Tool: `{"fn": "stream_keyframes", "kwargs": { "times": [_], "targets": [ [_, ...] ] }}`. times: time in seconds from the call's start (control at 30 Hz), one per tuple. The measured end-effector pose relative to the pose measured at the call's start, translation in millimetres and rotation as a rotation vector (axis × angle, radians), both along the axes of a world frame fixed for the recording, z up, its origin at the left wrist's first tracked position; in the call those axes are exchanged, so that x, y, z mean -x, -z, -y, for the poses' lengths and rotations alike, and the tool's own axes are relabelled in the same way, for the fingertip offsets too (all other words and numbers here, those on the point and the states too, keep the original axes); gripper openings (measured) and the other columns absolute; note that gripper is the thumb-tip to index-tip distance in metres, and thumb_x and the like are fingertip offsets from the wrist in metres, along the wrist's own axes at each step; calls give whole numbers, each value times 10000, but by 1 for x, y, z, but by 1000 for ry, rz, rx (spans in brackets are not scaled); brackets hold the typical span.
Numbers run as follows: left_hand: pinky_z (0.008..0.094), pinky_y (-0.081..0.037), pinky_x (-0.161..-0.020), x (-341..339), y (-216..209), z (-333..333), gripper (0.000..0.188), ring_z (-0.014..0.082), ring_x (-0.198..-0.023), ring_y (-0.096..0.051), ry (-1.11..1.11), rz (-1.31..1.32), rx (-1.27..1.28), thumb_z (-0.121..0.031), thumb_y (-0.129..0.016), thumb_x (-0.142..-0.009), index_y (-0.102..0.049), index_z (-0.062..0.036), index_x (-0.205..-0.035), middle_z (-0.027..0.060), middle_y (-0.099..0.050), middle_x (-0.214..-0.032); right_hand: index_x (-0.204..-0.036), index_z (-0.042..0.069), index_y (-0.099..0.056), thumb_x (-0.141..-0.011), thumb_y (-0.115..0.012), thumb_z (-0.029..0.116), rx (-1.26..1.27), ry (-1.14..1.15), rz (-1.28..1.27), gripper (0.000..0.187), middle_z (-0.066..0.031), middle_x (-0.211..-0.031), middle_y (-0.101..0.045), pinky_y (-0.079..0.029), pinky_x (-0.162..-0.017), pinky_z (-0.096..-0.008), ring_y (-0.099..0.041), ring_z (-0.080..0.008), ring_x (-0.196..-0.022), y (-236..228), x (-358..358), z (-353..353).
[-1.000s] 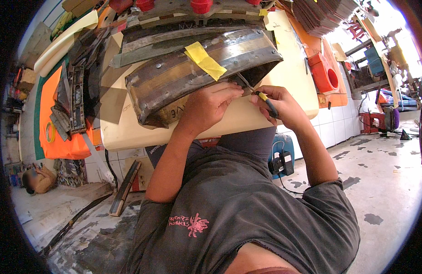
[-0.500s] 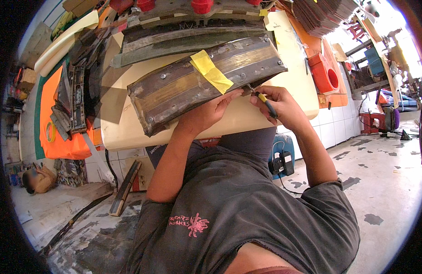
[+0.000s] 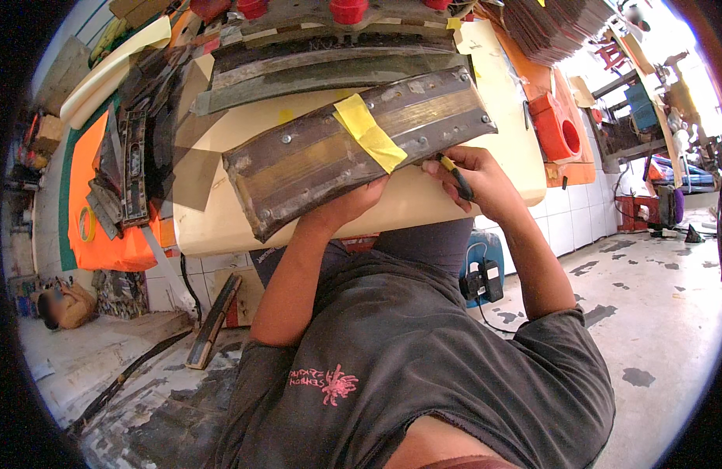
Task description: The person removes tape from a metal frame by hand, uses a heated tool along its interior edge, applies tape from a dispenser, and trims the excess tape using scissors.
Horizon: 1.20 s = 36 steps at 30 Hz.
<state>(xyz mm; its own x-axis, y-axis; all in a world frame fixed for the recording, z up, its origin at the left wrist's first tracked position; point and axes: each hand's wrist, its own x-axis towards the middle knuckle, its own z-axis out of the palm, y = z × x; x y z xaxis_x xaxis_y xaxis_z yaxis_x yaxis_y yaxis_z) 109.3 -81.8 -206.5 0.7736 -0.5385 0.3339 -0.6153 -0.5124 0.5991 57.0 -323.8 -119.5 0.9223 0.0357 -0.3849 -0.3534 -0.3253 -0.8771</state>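
A long dark box-like piece with a brass-coloured stripe, screw heads along its edges and a strip of yellow tape lies slantwise before me, its right end farther away. My left hand grips its near edge from below, fingers mostly hidden behind it. In my right hand is a hand tool with black and yellow handles, apparently pliers. Its tip is hard to make out beside the fingers, close to the near edge of the piece.
The cream-covered table carries a curved dark strip behind the piece. Red cups stand at the far edge, a red holder on the right. At left lie orange sheeting and a narrow metal frame.
The box-like piece has shifted slightly right and tipped its top face more toward me. My left fingers have slipped lower behind it. The tool has drawn back from its edge.
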Motion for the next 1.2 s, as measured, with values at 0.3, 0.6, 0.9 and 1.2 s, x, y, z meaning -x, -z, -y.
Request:
{"fn": "stream_keyframes", "kwargs": {
  "times": [0.3,0.6,0.9,1.2],
  "targets": [
    [445,-490,-1076,-2,6,-1,360,331,-1228,-666,-84,117,-72,-421,-645,-1047,-742,-222,-1330,102,-713,-1352,-866,-7,-719,-921,-788,387,26,25,5,404,-8,-577,-540,-382,-478,-288,-510,-104,-470,0,0,-1],
    [487,-526,-1030,4,17,-10,383,365,-1152,-692,-266,140,-49,-356,-686,-969,-714,-107,-1259,144,-742,-1223,-883,-10,-714,-931,-769,360,-20,-45,-47,377,-15,-610,-578,-394,-482,-265,-520,-104,-465,-9,-2,7],
    [517,-435,-1141,-5,74,-31,443,406,-1315,-582,-520,197,-102,-313,-620,-1003,-623,-66,-1370,178,-632,-1413,-1133,-26,-688,-976,-757,274,-41,-165,-90,346,8,-640,-582,-426,-492,-236,-558,-70,-518,-18,9,19],
    [470,-499,-1077,-30,49,-20,369,358,-1197,-657,-501,-54,-222,-256,-609,-1013,-668,-28,-1296,154,-694,-1296,-1206,20,-685,-957,-798,326,73,-332,-28,411,-5,-707,-632,-457,-537,-266,-584,-84,-598,-29,33,49]
  ]
}}
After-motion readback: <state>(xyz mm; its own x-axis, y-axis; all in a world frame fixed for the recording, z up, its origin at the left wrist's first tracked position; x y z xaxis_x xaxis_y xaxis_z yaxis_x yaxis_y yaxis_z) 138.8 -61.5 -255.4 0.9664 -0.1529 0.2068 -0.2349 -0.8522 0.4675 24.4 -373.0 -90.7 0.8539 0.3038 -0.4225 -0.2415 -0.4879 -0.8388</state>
